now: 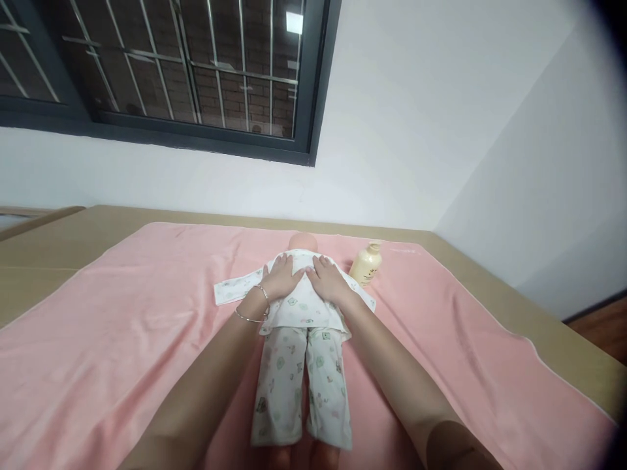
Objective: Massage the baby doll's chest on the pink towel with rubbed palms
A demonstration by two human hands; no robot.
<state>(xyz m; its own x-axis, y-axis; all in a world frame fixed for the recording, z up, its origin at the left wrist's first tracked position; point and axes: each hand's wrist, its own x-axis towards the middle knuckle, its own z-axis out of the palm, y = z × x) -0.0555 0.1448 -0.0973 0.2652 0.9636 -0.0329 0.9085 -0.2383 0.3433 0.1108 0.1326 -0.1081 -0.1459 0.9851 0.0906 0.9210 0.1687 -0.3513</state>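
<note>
A baby doll (303, 241) lies stretched out on a pink cloth, its bare rounded head pointing away from me. It wears a white printed top (301, 313) and matching trousers (279, 385); the feet show only partly at the bottom edge. My left hand (283, 277), with a bracelet at the wrist, rests flat on the upper left of the top. On the upper right lies my right hand (329, 279), also flat, its thumb close to the other thumb. Neither hand grips anything. A cream bottle (366, 264) is beside the doll's right-hand sleeve.
The pink cloth (147, 313) has folds and covers much of a light wooden surface (553, 333). Behind it rises a white wall (392, 130) with a dark-framed, barred window (196, 72) at upper left. Another wall meets it on the right.
</note>
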